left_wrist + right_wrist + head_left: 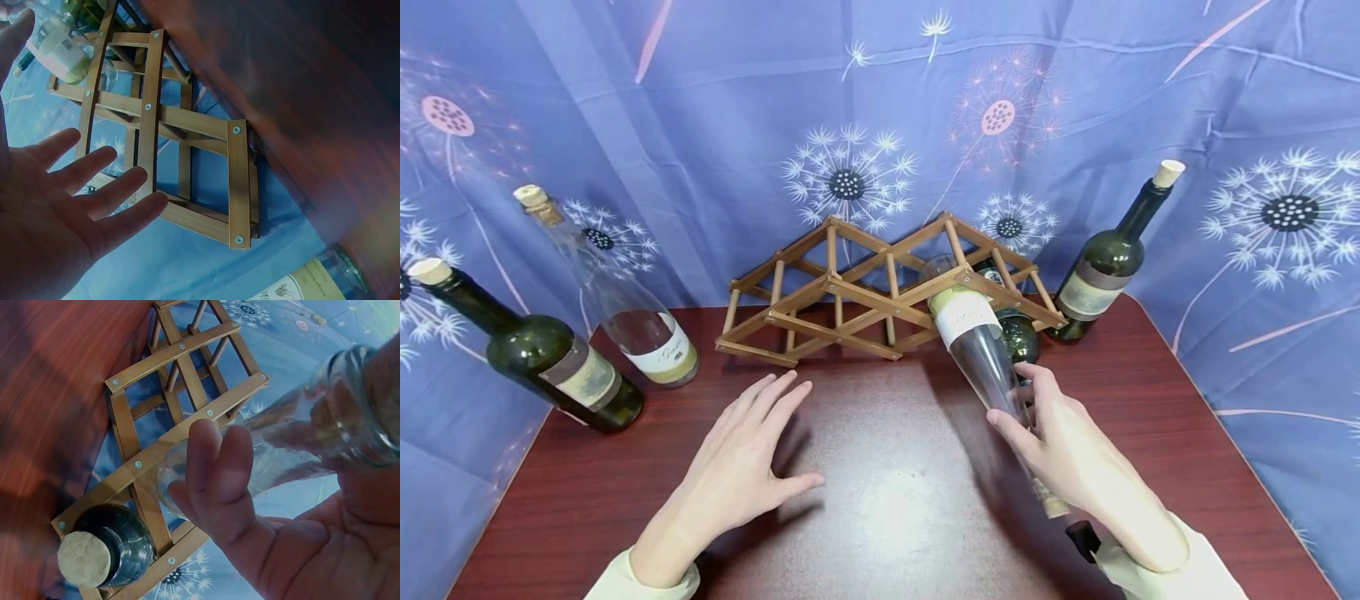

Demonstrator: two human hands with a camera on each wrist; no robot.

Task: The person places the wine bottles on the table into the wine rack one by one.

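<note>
- The worktop (pixel 880 475) has dark reddish-brown wood grain, and a bright white reflection of light lies near its middle.
- Behind it and at both sides hangs a blue-violet cloth (pixel 715 133), with some folds and printed with white and pink dandelions.
- At the left of the worktop stand a dark green bottle (pixel 580 371) and a second clear bottle (pixel 658 346), both with corks; at the far right corner stands another green bottle (pixel 1093 279), also corked.
- The wooden rack (pixel 891 275) is at the back of the worktop, made from crossed brown slats, round rods and small metal screws.
- In its right part lies a corked dark bottle (pixel 1018 337).
- The clear bottle (pixel 985 358) is tilted, its base inside the right part of the rack, its neck towards the person. The glass is transparent, the label is white and yellow-green, and a pale cork (pixel 1055 505) closes the mouth.
- The right hand (pixel 1067 442) holds this bottle near the neck, thumb and fingers curled around it.
- The left hand (pixel 737 458) is above the worktop, fingers extended, thumb spread apart, holding nothing.
</note>
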